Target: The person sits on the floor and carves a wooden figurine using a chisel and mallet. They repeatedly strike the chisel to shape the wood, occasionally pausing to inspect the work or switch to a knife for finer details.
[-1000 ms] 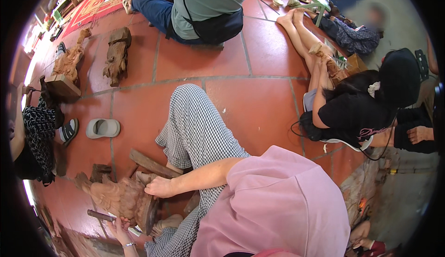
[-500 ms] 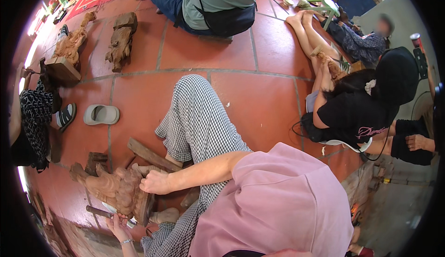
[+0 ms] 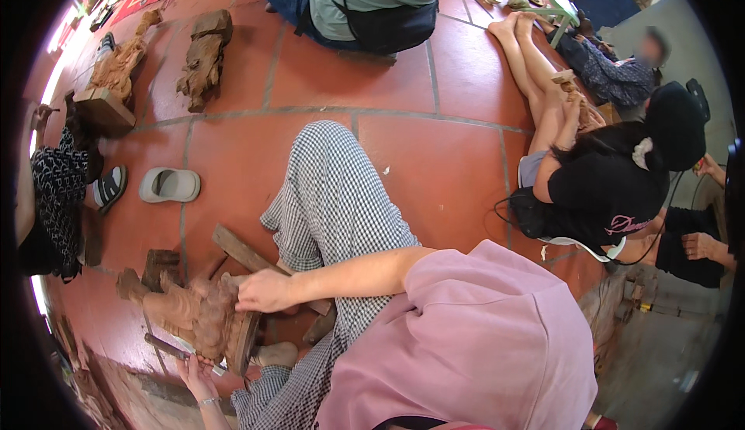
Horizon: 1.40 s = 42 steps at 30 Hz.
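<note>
A brown wooden carving (image 3: 206, 313) with rounded, figure-like forms lies tilted by my feet at the lower left. My left hand (image 3: 198, 376), with a bracelet at the wrist, is closed around a chisel-like tool (image 3: 166, 348). That tool has a dark handle and a pale metal end beside the carving's lower side. My right hand (image 3: 264, 290) is closed against the carving's right edge, near its flat base. Its fingertips are hidden, so what they grip cannot be made out. A wooden bar (image 3: 244, 248) runs behind my right hand.
A grey clog (image 3: 171, 185) sits on the red tile floor (image 3: 233, 158). Other carved wood pieces (image 3: 206, 57) stand farther off. A person in black (image 3: 605, 182) sits at right, holding a small carving. Another person (image 3: 380, 3) sits at the top, and one at the left edge.
My right hand has shifted slightly upward along the carving's edge, its knuckles turned. My left hand still grips the tool in nearly the same place. At right, the person in black leans further right.
</note>
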Motion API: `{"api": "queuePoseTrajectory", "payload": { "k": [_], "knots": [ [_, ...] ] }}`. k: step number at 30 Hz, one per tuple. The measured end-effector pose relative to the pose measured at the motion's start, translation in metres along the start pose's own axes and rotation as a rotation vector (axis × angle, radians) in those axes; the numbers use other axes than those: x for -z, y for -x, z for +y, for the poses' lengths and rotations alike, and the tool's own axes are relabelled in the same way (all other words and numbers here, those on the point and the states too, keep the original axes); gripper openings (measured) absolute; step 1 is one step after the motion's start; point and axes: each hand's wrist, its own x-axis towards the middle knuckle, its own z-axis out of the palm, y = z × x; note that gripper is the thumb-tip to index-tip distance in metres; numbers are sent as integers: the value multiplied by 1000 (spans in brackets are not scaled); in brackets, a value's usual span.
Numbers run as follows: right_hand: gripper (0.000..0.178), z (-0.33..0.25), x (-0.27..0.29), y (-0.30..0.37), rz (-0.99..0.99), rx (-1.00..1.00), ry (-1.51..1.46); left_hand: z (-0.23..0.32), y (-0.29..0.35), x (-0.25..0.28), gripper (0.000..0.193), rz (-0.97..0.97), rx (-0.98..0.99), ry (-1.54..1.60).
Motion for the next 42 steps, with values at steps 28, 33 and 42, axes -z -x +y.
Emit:
{"api": "queuePoseTrajectory", "payload": {
  "k": [28, 33, 42],
  "knots": [
    [100, 61, -10, -1, -133, -507, 360, 35, -12, 1, 29, 45, -201, 48],
    [105, 59, -9, 1, -165, -502, 403, 33, -12, -5, 29, 12, -214, 74],
    [87, 86, -2, -14, 222, -569, -314, 32, -13, -16, 27, 10, -253, 49]
  ]
}}
